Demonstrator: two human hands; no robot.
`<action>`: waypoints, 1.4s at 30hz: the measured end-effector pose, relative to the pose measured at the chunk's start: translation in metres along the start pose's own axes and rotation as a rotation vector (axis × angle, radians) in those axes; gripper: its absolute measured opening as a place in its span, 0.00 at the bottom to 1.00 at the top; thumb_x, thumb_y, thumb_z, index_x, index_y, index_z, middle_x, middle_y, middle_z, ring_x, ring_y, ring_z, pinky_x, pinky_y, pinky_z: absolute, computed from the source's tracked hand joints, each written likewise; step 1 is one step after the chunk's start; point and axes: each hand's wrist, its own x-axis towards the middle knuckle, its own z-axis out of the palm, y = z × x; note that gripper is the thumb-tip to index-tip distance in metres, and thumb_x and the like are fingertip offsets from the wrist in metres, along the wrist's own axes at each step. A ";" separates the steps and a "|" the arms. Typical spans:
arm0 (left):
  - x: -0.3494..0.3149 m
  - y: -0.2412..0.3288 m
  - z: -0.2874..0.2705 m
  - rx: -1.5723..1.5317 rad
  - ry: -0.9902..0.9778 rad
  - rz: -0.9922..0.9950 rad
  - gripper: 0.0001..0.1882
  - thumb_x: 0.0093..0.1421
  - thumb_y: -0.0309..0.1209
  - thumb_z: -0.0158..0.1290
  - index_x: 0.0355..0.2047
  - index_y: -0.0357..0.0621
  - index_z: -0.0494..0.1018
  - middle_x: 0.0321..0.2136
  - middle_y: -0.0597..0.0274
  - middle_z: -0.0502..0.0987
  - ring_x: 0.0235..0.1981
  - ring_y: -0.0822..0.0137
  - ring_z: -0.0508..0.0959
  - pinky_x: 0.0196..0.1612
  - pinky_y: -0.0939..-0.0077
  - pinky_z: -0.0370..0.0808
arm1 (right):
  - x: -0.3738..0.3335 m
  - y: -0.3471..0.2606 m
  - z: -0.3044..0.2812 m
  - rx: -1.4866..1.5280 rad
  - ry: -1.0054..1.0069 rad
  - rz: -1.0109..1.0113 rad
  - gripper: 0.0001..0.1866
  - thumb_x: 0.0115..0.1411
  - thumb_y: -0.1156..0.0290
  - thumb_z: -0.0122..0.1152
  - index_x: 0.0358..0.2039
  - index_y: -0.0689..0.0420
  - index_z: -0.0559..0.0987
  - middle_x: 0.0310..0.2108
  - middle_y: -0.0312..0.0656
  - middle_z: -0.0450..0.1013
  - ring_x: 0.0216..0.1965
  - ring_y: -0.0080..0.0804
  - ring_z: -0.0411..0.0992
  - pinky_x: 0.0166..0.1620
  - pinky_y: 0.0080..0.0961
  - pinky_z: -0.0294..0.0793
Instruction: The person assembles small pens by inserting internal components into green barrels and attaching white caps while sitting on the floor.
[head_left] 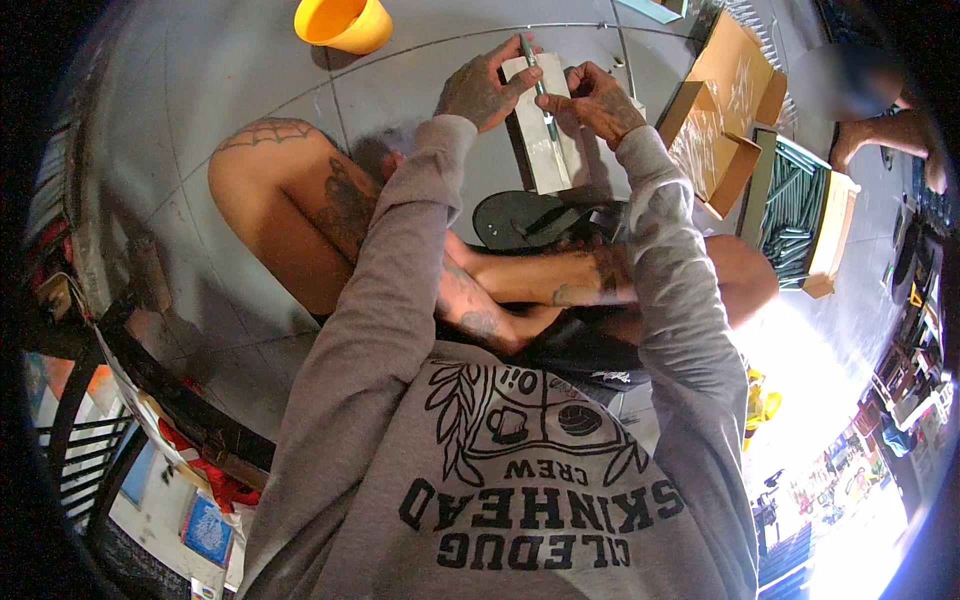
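Note:
A slim green-grey metal rod [541, 86] lies lengthwise over a pale rectangular block [546, 172] on the floor, beyond my crossed legs. My left hand [485, 90] comes from the left side, its fingers and thumb closed on the far part of the rod. Lower down, the thumb and bent fingers of my right hand [603, 103] pinch the same rod. Its near end sticks out past my right thumb, over the block. Part of the block is hidden by my hands. A black flip-flop [520, 220] sits just this side of the block.
On the right, an open carton [790, 215] holds many similar green-grey rods. Beside it lies an opened cardboard box [715, 110] with clear plastic. A yellow bucket [345, 24] stands at the far left on grey floor tiles. Another person's bare leg [870, 140] shows at far right.

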 end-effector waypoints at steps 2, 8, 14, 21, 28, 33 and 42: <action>0.002 0.001 -0.002 0.030 -0.020 0.003 0.35 0.59 0.66 0.47 0.59 0.62 0.71 0.36 0.58 0.82 0.37 0.58 0.82 0.47 0.59 0.75 | -0.003 0.000 -0.003 0.063 -0.051 -0.014 0.31 0.43 0.53 0.79 0.37 0.58 0.70 0.29 0.42 0.74 0.32 0.36 0.74 0.37 0.33 0.75; 0.004 0.000 0.000 -0.061 0.062 0.083 0.33 0.59 0.64 0.49 0.59 0.64 0.72 0.38 0.60 0.83 0.37 0.60 0.82 0.48 0.60 0.75 | -0.006 0.007 -0.001 0.038 -0.073 -0.049 0.35 0.41 0.58 0.80 0.43 0.56 0.67 0.35 0.45 0.75 0.39 0.39 0.75 0.45 0.35 0.75; 0.017 -0.011 0.005 -0.073 0.097 -0.011 0.26 0.58 0.61 0.54 0.45 0.58 0.81 0.36 0.60 0.83 0.35 0.64 0.81 0.47 0.67 0.74 | -0.004 0.038 0.015 -0.032 -0.009 -0.210 0.36 0.45 0.64 0.81 0.45 0.56 0.62 0.30 0.33 0.68 0.32 0.21 0.68 0.37 0.24 0.72; 0.023 -0.021 0.005 -0.497 0.134 -0.029 0.21 0.62 0.53 0.57 0.44 0.55 0.84 0.38 0.71 0.85 0.39 0.75 0.79 0.49 0.75 0.73 | -0.064 0.005 0.045 0.441 0.243 -0.218 0.31 0.51 0.74 0.75 0.53 0.60 0.69 0.44 0.42 0.75 0.46 0.30 0.73 0.52 0.29 0.72; 0.011 0.058 -0.020 -0.648 0.193 0.133 0.23 0.67 0.49 0.54 0.42 0.39 0.82 0.36 0.65 0.83 0.37 0.75 0.74 0.47 0.78 0.71 | -0.118 -0.026 0.033 0.131 0.556 -0.421 0.38 0.53 0.65 0.74 0.62 0.57 0.67 0.56 0.50 0.70 0.60 0.46 0.67 0.61 0.41 0.67; -0.060 0.171 -0.069 -0.931 0.098 0.261 0.21 0.69 0.41 0.54 0.43 0.30 0.77 0.37 0.53 0.81 0.39 0.67 0.79 0.49 0.70 0.75 | -0.178 -0.099 -0.015 0.418 0.268 -0.233 0.25 0.70 0.49 0.52 0.53 0.60 0.75 0.34 0.43 0.78 0.34 0.28 0.76 0.39 0.26 0.74; -0.152 0.241 -0.083 -0.766 0.094 0.315 0.23 0.69 0.39 0.53 0.54 0.30 0.71 0.41 0.51 0.82 0.40 0.71 0.80 0.44 0.77 0.78 | -0.247 -0.160 -0.009 0.459 0.455 -0.434 0.19 0.71 0.57 0.55 0.34 0.62 0.79 0.18 0.32 0.68 0.19 0.17 0.62 0.23 0.18 0.59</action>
